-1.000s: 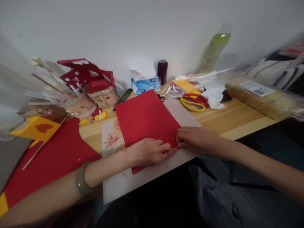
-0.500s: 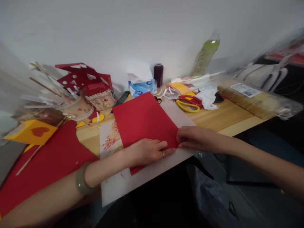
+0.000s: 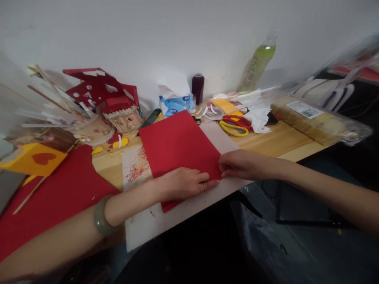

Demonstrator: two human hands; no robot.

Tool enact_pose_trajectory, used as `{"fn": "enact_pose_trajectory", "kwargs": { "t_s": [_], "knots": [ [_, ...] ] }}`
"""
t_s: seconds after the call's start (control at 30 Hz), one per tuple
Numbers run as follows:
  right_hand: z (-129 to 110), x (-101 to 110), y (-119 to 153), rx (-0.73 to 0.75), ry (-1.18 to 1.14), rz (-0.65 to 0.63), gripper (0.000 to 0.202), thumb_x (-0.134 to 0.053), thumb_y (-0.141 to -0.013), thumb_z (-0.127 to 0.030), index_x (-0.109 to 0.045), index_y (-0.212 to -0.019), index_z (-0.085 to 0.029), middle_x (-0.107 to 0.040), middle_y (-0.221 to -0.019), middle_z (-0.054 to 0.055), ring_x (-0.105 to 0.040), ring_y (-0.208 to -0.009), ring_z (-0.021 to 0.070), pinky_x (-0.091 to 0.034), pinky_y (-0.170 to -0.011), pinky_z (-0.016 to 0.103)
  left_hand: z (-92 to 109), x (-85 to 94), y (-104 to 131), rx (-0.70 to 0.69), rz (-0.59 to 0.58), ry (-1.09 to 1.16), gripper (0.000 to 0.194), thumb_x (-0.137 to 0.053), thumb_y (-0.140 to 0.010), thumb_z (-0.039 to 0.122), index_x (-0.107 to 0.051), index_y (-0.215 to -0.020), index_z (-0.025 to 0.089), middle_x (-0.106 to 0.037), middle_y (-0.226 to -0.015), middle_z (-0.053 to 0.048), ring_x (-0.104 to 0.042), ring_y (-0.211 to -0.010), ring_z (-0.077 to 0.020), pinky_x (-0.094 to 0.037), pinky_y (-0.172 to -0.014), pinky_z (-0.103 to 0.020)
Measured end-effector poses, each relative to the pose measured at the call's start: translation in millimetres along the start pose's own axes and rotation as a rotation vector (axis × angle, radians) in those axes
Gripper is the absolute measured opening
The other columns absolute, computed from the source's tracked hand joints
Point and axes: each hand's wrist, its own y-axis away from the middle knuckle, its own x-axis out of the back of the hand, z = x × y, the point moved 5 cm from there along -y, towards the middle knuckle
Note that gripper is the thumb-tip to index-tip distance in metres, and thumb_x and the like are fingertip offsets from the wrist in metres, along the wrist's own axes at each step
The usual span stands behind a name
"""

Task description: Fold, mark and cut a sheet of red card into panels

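Observation:
A sheet of red paper, seemingly folded along its front edge, lies at an angle on a white board marked with red and yellow specks. My left hand rests flat across the paper's near edge, fingers stretched toward the right corner; a ring and a green bangle show on this arm. At that right corner, my right hand has its fingers curled in a pinch on the paper's edge. The fingertips of my right hand are partly hidden.
Behind the paper are scissors, a tissue pack, a dark thread spool and a leaning bottle. Decorated pots, a yellow box with a heart and more red sheet lie left. A wrapped package sits right.
The view has shifted slightly, so most things on the table appear a little higher. Both hands keep nearly the same places on the red paper.

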Motion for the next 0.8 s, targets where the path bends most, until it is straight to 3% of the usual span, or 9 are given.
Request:
{"fn": "enact_pose_trajectory", "kwargs": {
  "t_s": [0.53,0.67,0.8],
  "knots": [
    [0.2,2.1,-14.7,-0.045,0.096,-0.108,0.01,-0.055,-0.076,-0.021,-0.065,-0.072,-0.019,-0.063,-0.071,0.002,-0.054,-0.065,0.0146,-0.034,-0.057,0.025,-4.8,-2.1,-2.5,-0.035,-0.009,0.064,0.045,-0.035,-0.094,0.01,-0.028,-0.138,0.015,-0.06,-0.095,-0.003,-0.055,-0.064,-0.0123,-0.028,-0.046,-0.029],
    [5.0,0.3,-11.8,-0.049,0.04,-0.06,0.006,-0.058,-0.074,-0.024,-0.061,-0.07,-0.019,-0.059,-0.068,0.001,-0.05,-0.06,0.0134,-0.033,-0.054,0.025,-4.3,-2.5,-2.9,-0.023,-0.012,0.057,0.041,-0.034,-0.095,0.011,-0.031,-0.136,0.017,-0.06,-0.094,-0.003,-0.056,-0.066,-0.0128,-0.029,-0.048,-0.028],
    [10.2,-4.3,0.3,-0.029,-0.043,0.102,0.015,-0.056,-0.078,-0.034,-0.054,-0.075,-0.019,-0.055,-0.08,0.002,-0.048,-0.067,0.014,-0.034,-0.06,0.026,-4.0,-4.1,-2.5,0.021,-0.003,0.004,0.04,-0.035,-0.095,0.014,-0.03,-0.135,0.02,-0.06,-0.094,-0.002,-0.056,-0.064,-0.0132,-0.031,-0.048,-0.027]
  ]
}}
